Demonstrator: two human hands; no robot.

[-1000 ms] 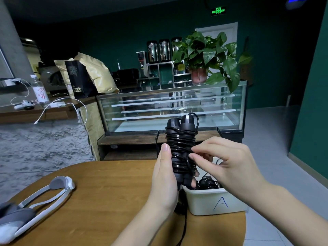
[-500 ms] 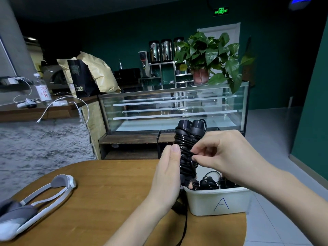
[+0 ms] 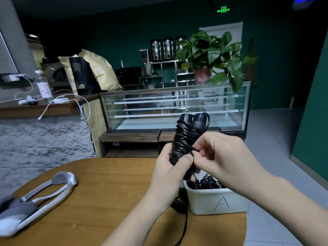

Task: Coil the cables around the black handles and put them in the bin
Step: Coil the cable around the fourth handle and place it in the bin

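Above table (image 3: 106,201), both hands grip cable-wrapped handles (image 3: 188,132) upright.

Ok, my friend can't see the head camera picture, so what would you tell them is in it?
Two hands hold a pair of black handles wrapped in black cable: the left hand grips them while the right hand pinches the cable. Below sits a white bin marked A on a round wooden table.
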